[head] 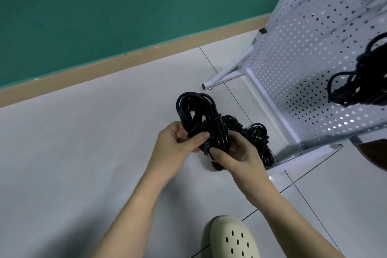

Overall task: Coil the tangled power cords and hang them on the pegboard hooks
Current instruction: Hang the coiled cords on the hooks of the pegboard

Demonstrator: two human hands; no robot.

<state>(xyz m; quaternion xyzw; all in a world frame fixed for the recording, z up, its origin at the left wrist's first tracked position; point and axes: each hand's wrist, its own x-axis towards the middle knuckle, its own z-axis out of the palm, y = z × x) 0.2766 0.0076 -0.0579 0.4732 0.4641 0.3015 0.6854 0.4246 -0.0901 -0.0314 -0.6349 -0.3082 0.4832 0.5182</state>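
A coiled black power cord [196,111] is held up over the floor between both hands. My left hand [178,142] grips the bundle from the left, thumb pressed on the wrapped middle. My right hand [236,157] holds it from below on the right, fingers near the plug end. More tangled black cords [258,138] lie on the floor behind, against the foot of the white pegboard [303,65]. Another black cord bundle [360,81] hangs on the pegboard at the right edge; its hook is hidden.
The pegboard stands on white metal legs [228,71] that stick out over the grey tiled floor [83,153]. A green wall with a wooden skirting board [104,65] runs behind. My cream clog [232,239] is at the bottom. A dark round object [374,153] shows at the right.
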